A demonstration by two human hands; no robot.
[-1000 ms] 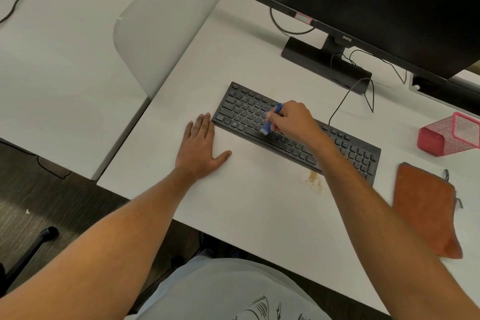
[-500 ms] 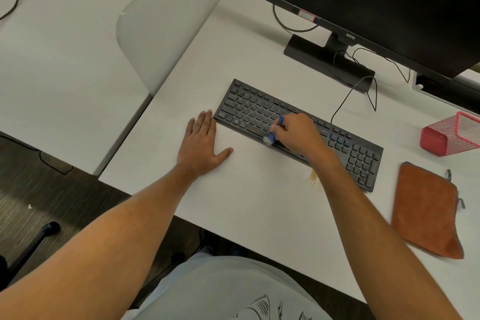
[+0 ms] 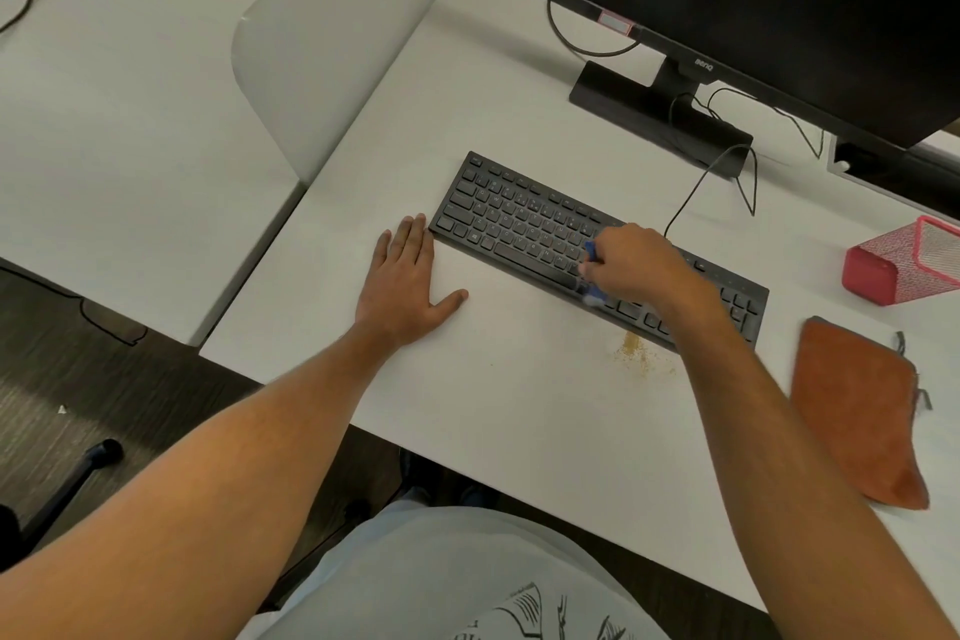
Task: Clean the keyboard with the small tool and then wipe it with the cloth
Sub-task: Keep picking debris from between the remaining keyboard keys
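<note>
Two hands are at work on the desk [image 3: 519,405]. Left of centre, the left hand [image 3: 408,286] lies flat on the bare top, fingers straight and together, thumb spread, holding nothing; its fingertips [image 3: 418,226] sit just beside the near-left corner of the keyboard [image 3: 524,221], seemingly to steady it. At centre frame the right hand [image 3: 631,263] is curled around the tool [image 3: 592,270], a small blue brush whose pale tip meets the keyboard's near edge. Just below that edge lie tan crumbs [image 3: 636,353] on the desk. At right, well apart from both hands, the cloth [image 3: 857,405] lies flat and untouched.

Judging by this, the brushing step is in hand and wiping has not begun. The right-hand keys under the forearm likely remain to be swept; that calls for short strokes toward the near edge, then a reach right for the cloth.

Open desk lies between keyboard and the near edge at lower frame. Behind, a cable [image 3: 696,192] and monitor [image 3: 753,5] crowd the upper right; a red basket [image 3: 904,265] stands near the cloth.
</note>
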